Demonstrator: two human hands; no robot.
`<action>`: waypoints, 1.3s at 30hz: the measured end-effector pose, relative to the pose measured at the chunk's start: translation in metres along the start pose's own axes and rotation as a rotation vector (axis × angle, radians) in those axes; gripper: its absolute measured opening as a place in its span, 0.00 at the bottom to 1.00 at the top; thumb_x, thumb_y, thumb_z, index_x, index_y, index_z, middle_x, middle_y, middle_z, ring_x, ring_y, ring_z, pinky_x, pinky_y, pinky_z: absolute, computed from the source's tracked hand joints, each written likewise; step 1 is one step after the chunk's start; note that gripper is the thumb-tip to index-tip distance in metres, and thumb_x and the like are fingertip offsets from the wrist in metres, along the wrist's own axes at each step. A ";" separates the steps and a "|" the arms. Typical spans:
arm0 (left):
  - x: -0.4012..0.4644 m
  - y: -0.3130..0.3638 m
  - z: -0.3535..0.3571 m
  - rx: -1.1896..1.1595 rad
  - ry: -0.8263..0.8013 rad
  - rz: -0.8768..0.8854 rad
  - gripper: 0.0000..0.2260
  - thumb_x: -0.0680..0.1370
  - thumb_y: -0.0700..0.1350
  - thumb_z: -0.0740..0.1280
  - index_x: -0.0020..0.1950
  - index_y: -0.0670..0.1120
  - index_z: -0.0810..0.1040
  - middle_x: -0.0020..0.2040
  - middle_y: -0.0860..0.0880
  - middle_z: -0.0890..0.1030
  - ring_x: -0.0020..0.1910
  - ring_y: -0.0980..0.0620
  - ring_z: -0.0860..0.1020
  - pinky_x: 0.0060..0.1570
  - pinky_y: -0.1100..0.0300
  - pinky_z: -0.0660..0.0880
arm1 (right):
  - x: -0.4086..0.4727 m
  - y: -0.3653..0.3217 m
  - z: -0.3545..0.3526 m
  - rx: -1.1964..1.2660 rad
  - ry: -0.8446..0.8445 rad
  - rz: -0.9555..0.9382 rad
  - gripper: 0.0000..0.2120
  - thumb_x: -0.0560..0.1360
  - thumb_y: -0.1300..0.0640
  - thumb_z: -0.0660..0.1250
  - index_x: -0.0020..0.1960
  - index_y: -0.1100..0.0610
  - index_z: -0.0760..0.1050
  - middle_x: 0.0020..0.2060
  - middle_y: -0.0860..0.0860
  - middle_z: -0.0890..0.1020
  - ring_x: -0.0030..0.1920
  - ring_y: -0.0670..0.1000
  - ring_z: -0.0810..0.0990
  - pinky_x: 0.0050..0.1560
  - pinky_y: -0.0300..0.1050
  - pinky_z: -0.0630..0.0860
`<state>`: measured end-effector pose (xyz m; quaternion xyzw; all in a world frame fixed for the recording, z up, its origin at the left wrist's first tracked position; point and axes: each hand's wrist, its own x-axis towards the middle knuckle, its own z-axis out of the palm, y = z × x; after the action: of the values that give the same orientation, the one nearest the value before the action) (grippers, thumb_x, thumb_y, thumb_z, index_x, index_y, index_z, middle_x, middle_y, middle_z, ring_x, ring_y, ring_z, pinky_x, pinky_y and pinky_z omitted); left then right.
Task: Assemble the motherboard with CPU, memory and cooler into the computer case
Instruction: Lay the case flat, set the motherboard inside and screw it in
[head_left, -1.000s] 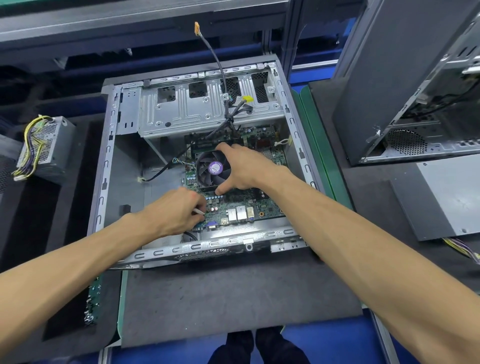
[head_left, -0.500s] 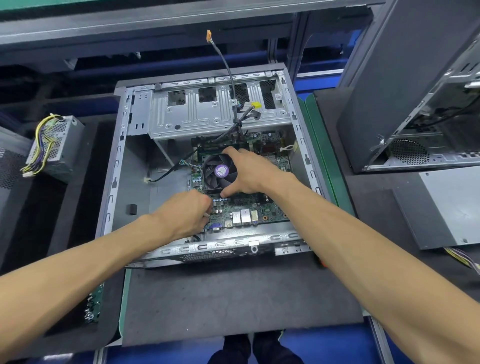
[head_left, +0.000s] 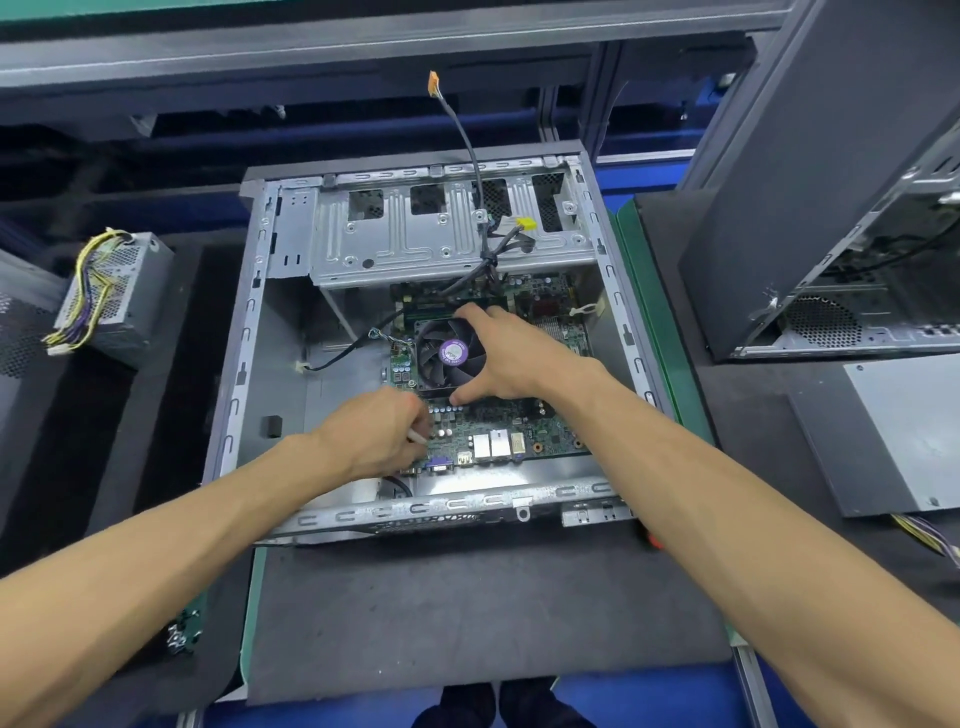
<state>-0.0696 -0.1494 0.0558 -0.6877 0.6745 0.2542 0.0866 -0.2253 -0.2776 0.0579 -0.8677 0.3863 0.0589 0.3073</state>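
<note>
Dark foam tabletop (head_left: 467, 613) carries open case (head_left: 249, 332). Motherboard (head_left: 519, 436) lies inside w/ cooler (head_left: 447, 353); purple label unreadable. Right hand (head_left: 509, 358) fingers grip cooler; left hand (head_left: 379, 431) pinches white item at board edge.

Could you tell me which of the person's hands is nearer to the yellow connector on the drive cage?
The right hand. It grips the cooler fan, just below the yellow connector. The left hand is lower still, at the motherboard's near-left corner.
</note>
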 end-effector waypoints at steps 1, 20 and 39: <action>-0.003 -0.005 -0.003 -0.051 -0.023 -0.038 0.05 0.73 0.48 0.73 0.45 0.50 0.79 0.37 0.53 0.79 0.39 0.49 0.78 0.37 0.58 0.74 | -0.001 -0.001 -0.001 0.006 -0.004 -0.002 0.53 0.64 0.41 0.82 0.79 0.52 0.56 0.70 0.57 0.69 0.68 0.59 0.72 0.63 0.52 0.73; -0.018 -0.020 -0.019 -0.358 -0.457 -0.192 0.09 0.79 0.38 0.64 0.41 0.47 0.80 0.34 0.50 0.83 0.35 0.51 0.80 0.37 0.59 0.75 | -0.011 -0.013 0.003 -0.230 -0.048 -0.020 0.50 0.62 0.37 0.80 0.73 0.53 0.58 0.60 0.56 0.73 0.53 0.57 0.75 0.47 0.48 0.69; -0.002 -0.015 -0.030 -0.234 -0.283 -0.316 0.10 0.82 0.41 0.56 0.50 0.39 0.75 0.50 0.41 0.78 0.48 0.44 0.77 0.50 0.55 0.74 | -0.014 -0.019 0.004 -0.417 -0.185 -0.035 0.61 0.55 0.26 0.77 0.75 0.53 0.52 0.69 0.59 0.71 0.63 0.62 0.76 0.56 0.55 0.74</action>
<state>-0.0476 -0.1598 0.0788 -0.7477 0.5055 0.4076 0.1387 -0.2210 -0.2565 0.0693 -0.9099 0.3207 0.2114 0.1564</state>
